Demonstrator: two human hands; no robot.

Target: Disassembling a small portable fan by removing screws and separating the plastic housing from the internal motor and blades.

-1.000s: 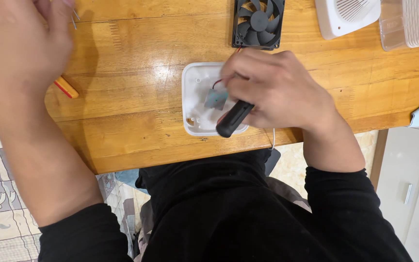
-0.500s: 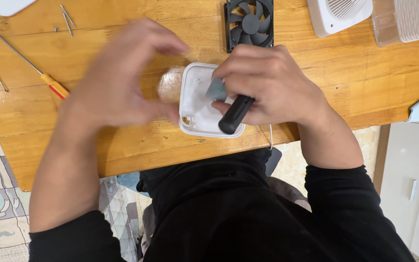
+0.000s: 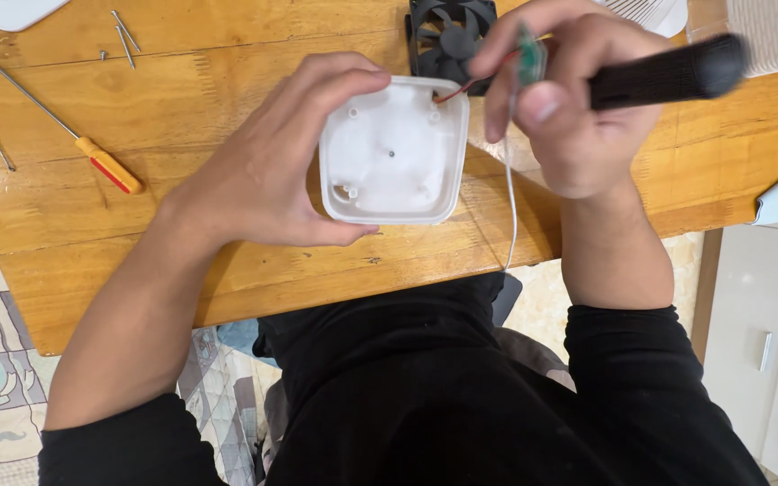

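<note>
Lifted clear since a second ago, a small green circuit board sits pinched in the right hand, which also grips a black tool handle. Left hand now curls around the white plastic case, steadying it on the wooden table beside a black fan.

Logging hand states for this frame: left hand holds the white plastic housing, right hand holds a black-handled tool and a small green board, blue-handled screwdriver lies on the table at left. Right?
One thing is off: the screwdriver on the table has an orange and red handle, not blue, as the head view shows. The rest stands: left hand holds the white plastic housing, right hand holds the black-handled tool and small green board.
</note>
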